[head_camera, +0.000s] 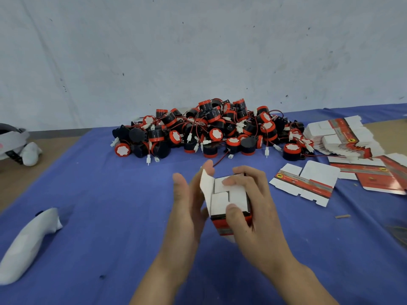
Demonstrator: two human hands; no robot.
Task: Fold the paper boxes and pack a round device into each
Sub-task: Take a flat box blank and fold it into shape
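A small red-and-white paper box [229, 200] is held above the blue cloth, its white end flaps facing me. My right hand [253, 208] grips it, thumb on the near side and fingers pressing the folded flaps. My left hand [187, 208] lies against the box's left side with straight fingers, beside one flap that still stands up. A big pile of black-and-red round devices [211, 130] with red wires and white plugs lies behind. Flat unfolded boxes [343, 137] are stacked at the right, and a single flat box [306, 183] lies nearer.
The blue cloth [99, 194] covers the table up to a pale wall. A white controller [28, 245] lies at the near left, and a white headset-like object [17, 144] sits at the far left. More flat boxes [378, 172] lie at the right edge.
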